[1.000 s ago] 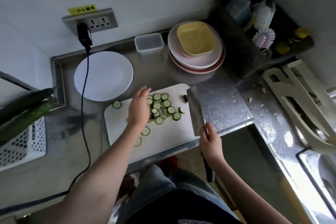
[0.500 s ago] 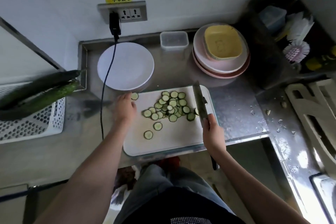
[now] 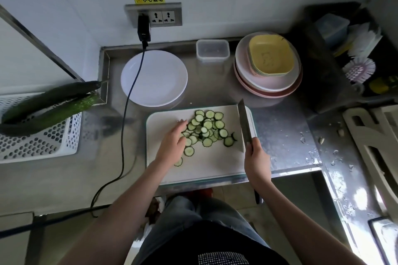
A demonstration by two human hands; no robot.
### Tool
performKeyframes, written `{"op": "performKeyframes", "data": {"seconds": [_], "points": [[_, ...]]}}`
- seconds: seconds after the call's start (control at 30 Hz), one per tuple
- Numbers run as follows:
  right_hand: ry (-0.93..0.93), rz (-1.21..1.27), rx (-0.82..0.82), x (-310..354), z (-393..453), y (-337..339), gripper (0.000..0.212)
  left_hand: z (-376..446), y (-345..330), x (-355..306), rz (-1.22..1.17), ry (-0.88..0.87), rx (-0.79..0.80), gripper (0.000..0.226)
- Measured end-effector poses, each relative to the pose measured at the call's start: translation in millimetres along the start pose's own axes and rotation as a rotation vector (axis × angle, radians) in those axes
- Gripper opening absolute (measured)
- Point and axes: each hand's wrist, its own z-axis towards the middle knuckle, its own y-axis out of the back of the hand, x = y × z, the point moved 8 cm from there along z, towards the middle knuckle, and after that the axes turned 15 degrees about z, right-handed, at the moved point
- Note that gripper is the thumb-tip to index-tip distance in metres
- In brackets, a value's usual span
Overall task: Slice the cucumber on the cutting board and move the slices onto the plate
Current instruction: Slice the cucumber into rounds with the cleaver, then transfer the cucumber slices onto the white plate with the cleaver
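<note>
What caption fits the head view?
Left hand gathers cucumber slices on the cutting board; right hand holds the knife.

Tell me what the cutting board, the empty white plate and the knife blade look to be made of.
Cutting board: likely plastic; matte white face with a pale translucent greenish rim.
White plate: smooth and faintly glossy; could be melamine or glazed ceramic, the look leaves it open.
Knife blade: metal, probably steel; dull grey with a soft sheen. The right hand holds it.
</note>
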Motion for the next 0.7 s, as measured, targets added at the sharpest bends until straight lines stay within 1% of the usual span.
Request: {"op": "performKeyframes", "data": {"seconds": [0.13, 0.27, 0.33, 0.37, 0.43, 0.5, 0.53, 0.57, 0.63, 0.7], "points": [[0.023, 0.039, 0.007, 4, -4, -8, 0.015, -3, -3, -3, -0.049, -0.006, 0.025, 0.058], [0.028, 0.018, 0.138, 10, -16, -33, 0.016, -8, -9, -8, -0.042, -0.033, 0.050, 0.059], [0.040, 0.047, 0.152, 13, -16, -35, 0.016, -7, -5, -7, -0.010, -0.036, 0.047, 0.058], [0.051, 0.057, 0.136, 13, -13, -33, 0.017, -5, 2, -6, 0.046, -0.048, 0.018, 0.057], [0.055, 0.071, 0.085, 11, -6, -23, 0.019, 8, 23, -2, 0.232, -0.072, -0.100, 0.055], [0.022, 0.083, 0.043, 6, 1, -15, 0.021, 30, 50, 11, 0.427, -0.031, -0.217, 0.052], [0.003, 0.092, 0.039, 4, 4, -13, 0.021, 43, 62, 19, 0.501, 0.006, -0.245, 0.051], [-0.009, 0.098, 0.040, 3, 5, -12, 0.021, 58, 70, 27, 0.576, 0.035, -0.236, 0.049], [0.005, 0.083, 0.041, 0, 7, -13, 0.021, 81, 75, 37, 0.698, 0.042, -0.150, 0.045], [0.010, 0.077, 0.040, -3, 5, -16, 0.022, 92, 68, 34, 0.677, 0.007, -0.053, 0.038]]}}
